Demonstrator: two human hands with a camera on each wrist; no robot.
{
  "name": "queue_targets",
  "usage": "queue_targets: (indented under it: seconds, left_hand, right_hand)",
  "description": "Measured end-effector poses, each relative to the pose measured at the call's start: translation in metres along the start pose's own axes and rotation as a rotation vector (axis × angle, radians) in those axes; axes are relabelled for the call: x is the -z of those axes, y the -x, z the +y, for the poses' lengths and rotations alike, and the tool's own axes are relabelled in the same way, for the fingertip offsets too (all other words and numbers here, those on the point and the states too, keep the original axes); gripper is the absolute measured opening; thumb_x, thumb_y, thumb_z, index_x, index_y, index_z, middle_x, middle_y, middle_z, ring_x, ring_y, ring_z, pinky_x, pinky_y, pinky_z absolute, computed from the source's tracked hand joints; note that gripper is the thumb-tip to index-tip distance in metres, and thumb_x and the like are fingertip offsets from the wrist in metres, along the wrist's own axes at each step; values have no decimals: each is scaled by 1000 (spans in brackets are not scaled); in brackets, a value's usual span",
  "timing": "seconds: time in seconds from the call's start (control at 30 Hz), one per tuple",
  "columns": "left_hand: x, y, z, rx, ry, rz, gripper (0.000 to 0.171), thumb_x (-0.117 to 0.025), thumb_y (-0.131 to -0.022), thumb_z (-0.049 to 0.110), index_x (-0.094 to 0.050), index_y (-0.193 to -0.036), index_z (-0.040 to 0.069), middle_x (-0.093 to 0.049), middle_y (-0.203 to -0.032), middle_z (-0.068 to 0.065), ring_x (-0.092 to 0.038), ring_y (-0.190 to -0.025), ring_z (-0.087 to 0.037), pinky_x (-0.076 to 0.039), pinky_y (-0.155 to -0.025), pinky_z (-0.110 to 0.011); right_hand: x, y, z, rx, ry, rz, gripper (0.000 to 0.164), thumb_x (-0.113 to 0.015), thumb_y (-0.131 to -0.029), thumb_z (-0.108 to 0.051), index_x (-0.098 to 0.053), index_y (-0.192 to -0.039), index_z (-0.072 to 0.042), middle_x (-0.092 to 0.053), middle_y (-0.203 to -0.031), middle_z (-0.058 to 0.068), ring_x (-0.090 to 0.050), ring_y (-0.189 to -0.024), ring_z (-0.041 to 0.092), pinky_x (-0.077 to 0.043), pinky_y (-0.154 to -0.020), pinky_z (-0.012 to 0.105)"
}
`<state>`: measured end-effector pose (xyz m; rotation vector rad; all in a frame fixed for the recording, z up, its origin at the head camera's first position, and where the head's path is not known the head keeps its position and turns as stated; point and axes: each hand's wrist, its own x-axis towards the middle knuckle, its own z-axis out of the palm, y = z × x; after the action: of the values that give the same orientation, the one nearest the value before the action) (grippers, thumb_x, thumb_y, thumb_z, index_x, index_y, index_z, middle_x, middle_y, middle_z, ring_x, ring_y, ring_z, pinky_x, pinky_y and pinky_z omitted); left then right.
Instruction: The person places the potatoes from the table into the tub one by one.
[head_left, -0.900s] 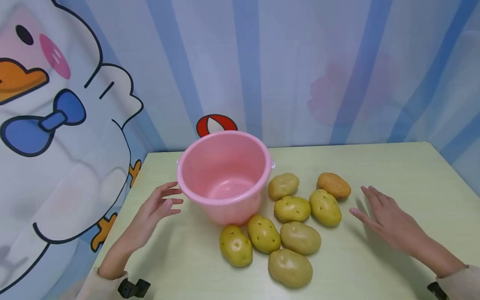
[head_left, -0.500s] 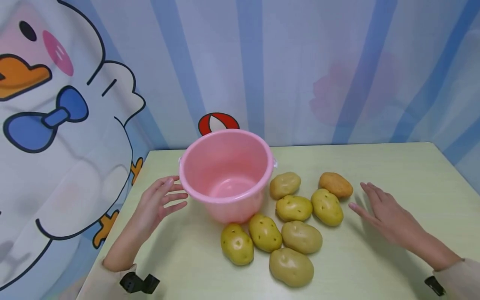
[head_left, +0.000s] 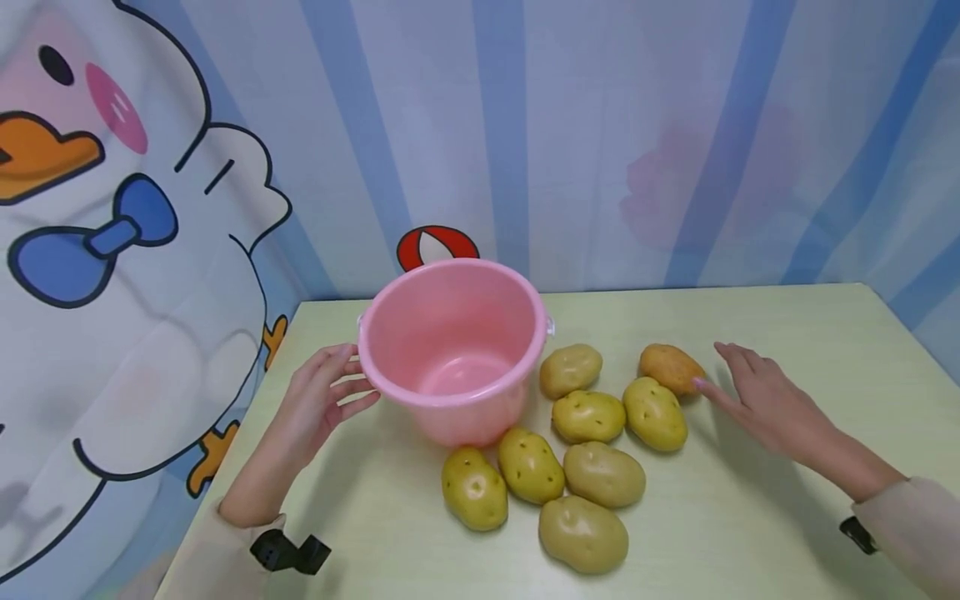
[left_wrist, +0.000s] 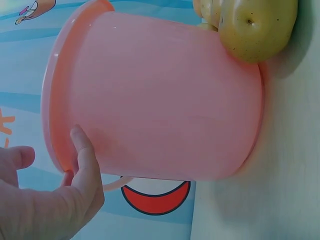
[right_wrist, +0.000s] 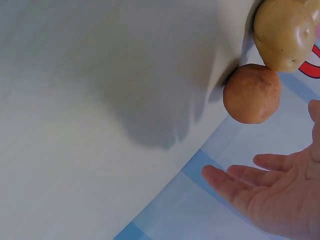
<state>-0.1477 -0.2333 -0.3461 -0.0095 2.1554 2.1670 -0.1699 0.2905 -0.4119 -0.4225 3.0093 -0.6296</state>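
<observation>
A pink bucket (head_left: 463,421) stands upright on the table, its inside bare. My left hand (head_left: 313,407) is at its left side, fingertips right under the rim; in the left wrist view the fingers (left_wrist: 86,150) overlap the bucket wall (left_wrist: 165,100) while the thumb stays apart. My right hand (head_left: 780,408) hovers with fingers extended just right of an orange-brown potato (head_left: 667,368), the thumb tip overlapping its edge in the head view. The right wrist view shows a gap between that hand (right_wrist: 280,195) and the brownish potato (right_wrist: 251,94). Yellow potatoes (head_left: 654,415) lie close by.
Several more yellow and tan potatoes (head_left: 583,533) lie loose in front of and to the right of the bucket on the pale table (head_left: 750,533). A striped blue curtain (head_left: 585,150) with a printed duck (head_left: 150,333) hangs behind and to the left.
My left hand has moved right, up to the bucket's rim. My right hand has shifted slightly forward and left, its thumb now overlapping the orange-brown potato. Bucket and potatoes stay in place.
</observation>
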Motion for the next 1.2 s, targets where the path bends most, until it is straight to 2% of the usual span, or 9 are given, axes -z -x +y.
queue_targets:
  seconds: [0.27,0.5,0.77,1.0,1.07,1.2]
  left_hand:
    - [1,-6,-1,20,97,-24,31,-50,-106,29,-45,-124,4,-60,-106,-5,-67,-90,-13,-57,-84,-28]
    - [1,-8,-1,26,126,-44,34,-51,-106,29,-47,-127,3,-60,-108,-7,-66,-89,-13,-57,-83,-27]
    - [-2,-13,1,70,123,1,45,-57,-103,30,-37,-136,6,-51,-123,-12,-65,-92,-14,-57,-84,-26]
    - [-4,-16,4,67,174,28,40,-57,-103,23,-34,-134,12,-58,-106,-5,-66,-83,-12,-59,-78,-25]
    - [-4,-16,4,53,170,26,45,-57,-103,21,-32,-139,11,-60,-105,-4,-66,-81,-11,-59,-77,-25]
    - [-4,-17,5,27,144,15,58,-57,-103,19,-24,-150,10,-67,-108,-3,-69,-83,-13,-59,-77,-26]
  right_hand:
    - [1,-15,2,-10,-11,-18,80,-46,-104,-50,-26,-149,13,-31,-145,40,-32,-128,60,-31,-100,73]
    - [-1,-25,4,-6,-30,-29,80,-46,-104,-50,-27,-148,14,-31,-144,41,-32,-129,59,-31,-101,72]
    - [-3,-34,5,5,-94,-42,80,-49,-103,-49,-28,-148,14,-30,-145,41,-29,-131,59,-28,-102,73]
    - [-6,-40,4,21,-132,-56,79,-50,-103,-47,-29,-147,14,-31,-145,41,-29,-133,58,-27,-104,72]
    - [-7,-41,3,32,-144,-57,77,-50,-103,-46,-30,-147,15,-33,-144,40,-32,-131,57,-29,-103,71]
    - [-9,-43,2,57,-152,-54,74,-51,-103,-44,-33,-145,15,-41,-138,39,-51,-113,48,-44,-92,64]
